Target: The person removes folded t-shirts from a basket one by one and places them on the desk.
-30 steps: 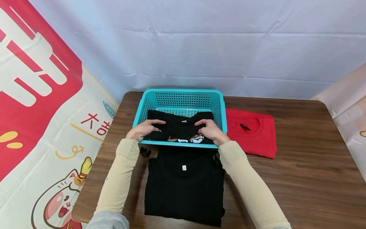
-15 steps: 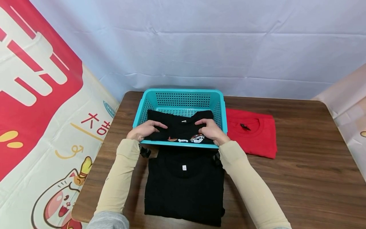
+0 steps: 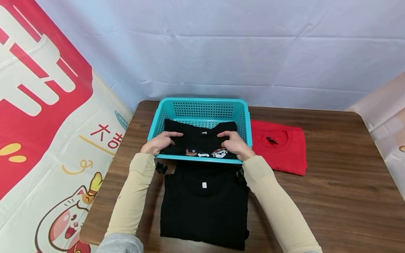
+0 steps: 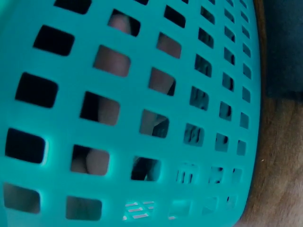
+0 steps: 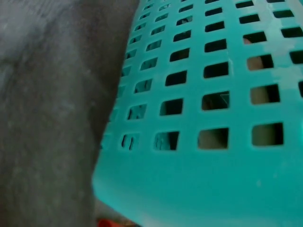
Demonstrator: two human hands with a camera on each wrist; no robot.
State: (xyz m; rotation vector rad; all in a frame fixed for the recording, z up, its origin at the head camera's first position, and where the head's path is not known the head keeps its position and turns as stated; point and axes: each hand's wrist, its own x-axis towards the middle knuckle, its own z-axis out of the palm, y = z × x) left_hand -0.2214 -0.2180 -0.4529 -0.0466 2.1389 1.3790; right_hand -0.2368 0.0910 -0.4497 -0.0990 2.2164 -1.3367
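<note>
A folded black T-shirt with a cartoon dog print along its front fold lies in the front half of a turquoise plastic basket. At its left end my left hand reaches over the basket rim and grips the shirt, thumb on top. My right hand holds the other end likewise. Both hands' lower fingers are mostly hidden; parts of them show through the holes of the basket wall in the left wrist view and the basket wall in the right wrist view.
Another folded black T-shirt with a white neck label lies on the brown wooden table, between the forearms and in front of the basket. A folded red T-shirt lies right of the basket. White cloth hangs behind the table.
The left thumb and fingers shift slightly on the black T-shirt in the basket, and a little more of its print shows. The right hand stays almost where it was.
</note>
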